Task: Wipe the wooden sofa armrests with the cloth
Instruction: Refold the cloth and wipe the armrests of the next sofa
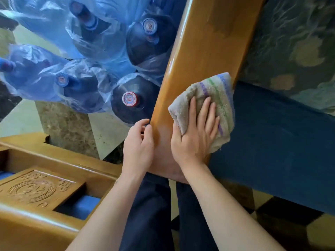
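- A glossy wooden armrest (195, 57) is shown running from the lower centre up toward the top of the view; a duller smeared patch is seen on its far portion.
- To the right of the armrest, a blue seat cushion (282, 142) is shown, and beyond it a dark floral back cushion (293, 38).
- A floor of pale and dark stone tiles (67, 124) is seen to the left of the armrest and again at the lower right.
- A second wooden furniture piece with a carved panel (34, 189) is shown at the lower left, with blue cushion visible through its openings.
- A folded cloth (215, 91), beige with purple, green and blue stripes, is laid on the armrest's right side, overhanging the inner edge toward the seat cushion.
- The right hand (195, 134) is pressed flat on the near part of the cloth, fingers straight and spread; the far striped end is left uncovered.
- The left hand (138, 147) is rested against the armrest's left edge, fingers loosely curled, nothing held.
- Large water bottles (134, 98) with red-and-white caps, wrapped in translucent blue plastic bags (36, 75), are stood on the floor just left of the armrest; their contents cannot be made out.
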`<state>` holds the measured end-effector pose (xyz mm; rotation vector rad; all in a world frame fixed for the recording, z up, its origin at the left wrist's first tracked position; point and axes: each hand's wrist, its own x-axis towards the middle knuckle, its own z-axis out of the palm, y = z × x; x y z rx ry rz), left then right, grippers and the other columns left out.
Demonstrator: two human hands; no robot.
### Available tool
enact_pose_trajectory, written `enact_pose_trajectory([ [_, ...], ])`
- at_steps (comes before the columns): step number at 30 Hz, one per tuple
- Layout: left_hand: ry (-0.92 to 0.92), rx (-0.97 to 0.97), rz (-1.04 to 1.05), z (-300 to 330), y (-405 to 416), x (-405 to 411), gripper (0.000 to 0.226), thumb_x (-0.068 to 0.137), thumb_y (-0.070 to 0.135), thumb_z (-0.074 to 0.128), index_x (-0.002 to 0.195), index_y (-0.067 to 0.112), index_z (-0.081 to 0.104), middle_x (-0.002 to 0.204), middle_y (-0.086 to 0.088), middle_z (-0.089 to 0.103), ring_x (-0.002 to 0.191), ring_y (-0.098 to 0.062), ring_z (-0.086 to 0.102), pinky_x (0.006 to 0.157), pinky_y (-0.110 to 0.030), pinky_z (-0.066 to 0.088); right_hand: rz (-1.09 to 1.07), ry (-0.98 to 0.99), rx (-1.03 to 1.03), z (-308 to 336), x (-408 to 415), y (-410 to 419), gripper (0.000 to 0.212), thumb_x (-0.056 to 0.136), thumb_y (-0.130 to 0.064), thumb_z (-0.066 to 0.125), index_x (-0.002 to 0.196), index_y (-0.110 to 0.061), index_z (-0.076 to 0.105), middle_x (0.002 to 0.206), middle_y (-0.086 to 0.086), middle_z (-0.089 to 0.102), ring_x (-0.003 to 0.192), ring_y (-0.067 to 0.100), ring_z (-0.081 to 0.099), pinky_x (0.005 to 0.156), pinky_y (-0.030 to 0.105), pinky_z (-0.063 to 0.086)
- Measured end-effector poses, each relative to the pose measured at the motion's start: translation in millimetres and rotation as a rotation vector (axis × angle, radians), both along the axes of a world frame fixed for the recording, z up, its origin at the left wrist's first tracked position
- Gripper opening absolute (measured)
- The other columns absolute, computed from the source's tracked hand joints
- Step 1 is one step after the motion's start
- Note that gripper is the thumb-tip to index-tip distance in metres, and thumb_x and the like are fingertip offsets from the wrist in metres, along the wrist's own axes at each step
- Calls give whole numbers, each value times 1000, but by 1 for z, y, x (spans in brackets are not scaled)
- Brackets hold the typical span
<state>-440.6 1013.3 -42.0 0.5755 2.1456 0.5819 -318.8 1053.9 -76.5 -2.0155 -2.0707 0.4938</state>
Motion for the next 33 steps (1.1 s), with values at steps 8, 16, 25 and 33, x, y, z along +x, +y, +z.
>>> enact_pose_trajectory([
  [8, -131, 1, 102, 0, 1, -15, 41, 106, 50, 29, 130, 38, 61, 104, 10, 73, 107, -11, 65, 93, -32, 46, 357, -115, 68, -13, -10, 54, 72, 94, -51, 47, 161, -28, 36, 170, 16, 26, 157, 36, 22, 127, 56, 12],
  [16, -328, 15, 159, 12, -11, -17, 46, 94, 70, 31, 123, 52, 61, 112, 6, 75, 102, -7, 70, 92, -39, 54, 802, -69, -55, -12, 38, -64, 78, 87, -52, 53, 161, -30, 36, 173, 10, 20, 160, 30, 14, 129, 49, 6],
  [25, -327, -14, 40, 11, -15, -16, 53, 93, 78, 25, 134, 55, 50, 133, 13, 65, 127, -10, 58, 115, -51, 39, 1278, 50, -2, -13, 95, -23, 69, 90, -47, 63, 155, -27, 49, 167, 1, 36, 157, 21, 28, 129, 44, 16],
  [33, -214, 0, 13, 8, -20, -7, 66, 93, 74, 23, 144, 43, 50, 142, 12, 61, 134, -12, 53, 117, -47, 38, 1187, -37, 18, -9, 84, 178, 63, 97, -48, 51, 154, -20, 50, 164, 7, 41, 152, 30, 36, 124, 56, 25],
])
